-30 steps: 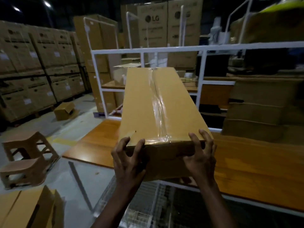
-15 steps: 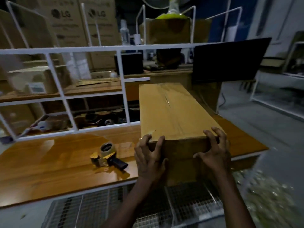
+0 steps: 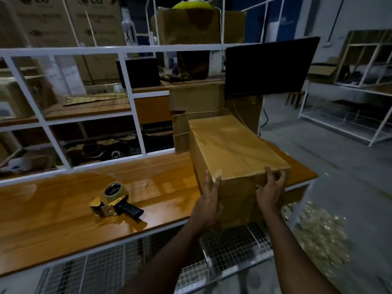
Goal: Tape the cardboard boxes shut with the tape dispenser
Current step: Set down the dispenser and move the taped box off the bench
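Note:
A long brown cardboard box (image 3: 231,147) with clear tape along its top seam rests on the right end of the wooden table (image 3: 63,209). My left hand (image 3: 209,200) lies flat against the box's near left corner, fingers straight. My right hand (image 3: 271,187) grips the near right top edge, fingers curled over it. The tape dispenser (image 3: 115,200), yellow with a black handle and a roll of tape, lies on the table to the left of the box, untouched.
A white metal frame (image 3: 129,90) with shelves of clutter stands behind the table. A dark monitor (image 3: 269,66) and stacked cardboard (image 3: 191,115) sit behind the box. A wire-mesh shelf (image 3: 233,247) lies below the table edge. Concrete floor opens at right.
The view swung right and the box came down from the air onto the table's right end. My left hand shifted from gripping the top edge to lying along the corner.

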